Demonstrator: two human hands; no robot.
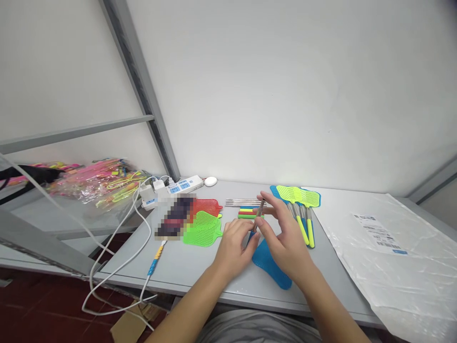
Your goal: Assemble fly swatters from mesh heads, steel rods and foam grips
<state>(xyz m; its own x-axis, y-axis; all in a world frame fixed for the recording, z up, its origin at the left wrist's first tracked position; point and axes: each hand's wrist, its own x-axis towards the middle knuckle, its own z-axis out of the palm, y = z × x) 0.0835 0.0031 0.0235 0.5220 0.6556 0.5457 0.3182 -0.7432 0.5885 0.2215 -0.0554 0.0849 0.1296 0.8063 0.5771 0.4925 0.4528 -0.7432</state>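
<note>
A short metal tube (259, 216) stands nearly upright between my hands, with a blue piece (252, 235) at its lower end. My left hand (230, 245) is closed around the lower part, and my fingers partly hide it. The fingertips of my right hand (285, 238) pinch the tube higher up. Beneath my hands lies a blue fly swatter head (276, 274), partly covered. Farther back are several thin metal rods (241, 202) and coloured handle sleeves (246, 213). Green (203, 229) and red (207, 206) swatter heads lie to the left.
Several fly swatters with handles (302, 224) lie at right, beside a large white plastic mailer (378, 257). A power strip (185, 186), white cables (146, 238) and a round white object (210, 181) sit at left. Bagged colourful items (107, 186) lie beyond the metal frame (139, 76).
</note>
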